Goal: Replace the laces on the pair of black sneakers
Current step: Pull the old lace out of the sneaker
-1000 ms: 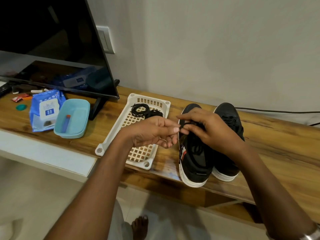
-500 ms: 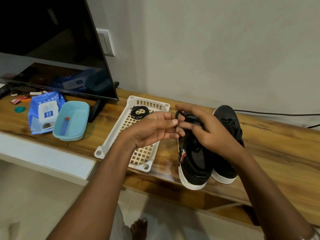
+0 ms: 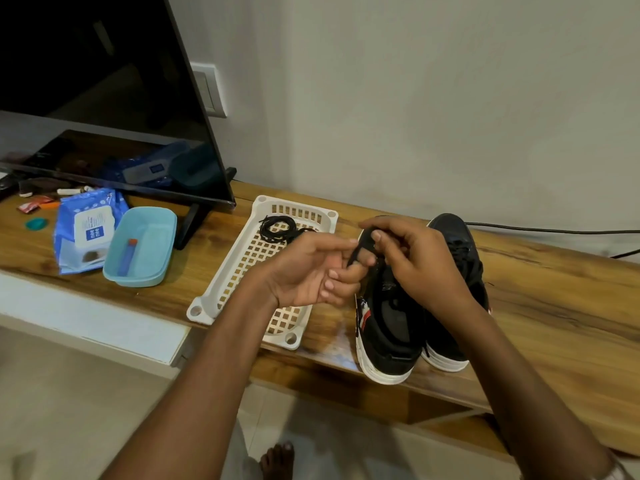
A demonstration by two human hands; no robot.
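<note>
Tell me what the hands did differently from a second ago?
The left hand turned palm up and moved slightly away from the near sneaker. The right hand lifted a loop of black lace off the shoe, and both hands now pinch it between them. The far sneaker, the white basket with its coiled laces and the blue tub stayed put.

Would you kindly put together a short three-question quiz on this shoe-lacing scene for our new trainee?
1. True or false: the white basket holds a coiled black lace.
2. Which hand pinches the lace above the near sneaker: A left hand, B right hand, C both?
3. Fill in: the far sneaker is still ____.

Key: 1 true; 2 C; 3 laced.
</note>
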